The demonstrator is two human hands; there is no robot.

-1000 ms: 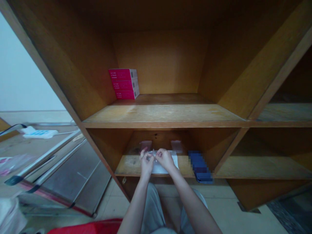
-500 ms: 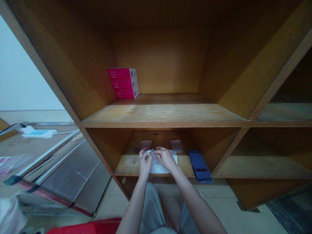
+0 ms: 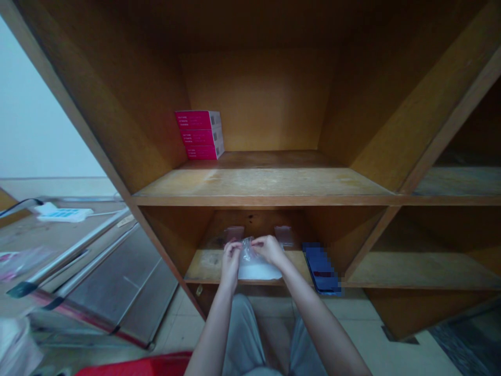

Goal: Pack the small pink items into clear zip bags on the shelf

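On the lower shelf, a crinkled clear plastic bag [image 3: 247, 250] is stretched between my two hands. My left hand [image 3: 231, 256] pinches its left side, fingertips pressed together. From the right, my right hand [image 3: 269, 249] grips the bag's other side with thumb and fingers closed. Beneath them lies a white sheet-like item [image 3: 258, 271] near the shelf's front edge; whether it belongs to the bag I cannot tell. Farther back are two flat clear packets, one on the left [image 3: 235, 233] and one on the right [image 3: 284, 236].
A dark blue flat item [image 3: 321, 269], partly blurred out, overhangs the shelf edge at right. Three stacked pink boxes [image 3: 200, 134] stand on the upper shelf [image 3: 266, 180]. At left is a metal-framed table [image 3: 105, 230]; something red [image 3: 136, 364] lies low by my legs.
My hands have moved slightly apart, and the plastic between them shows more, pulled upright. More of the white item is uncovered.
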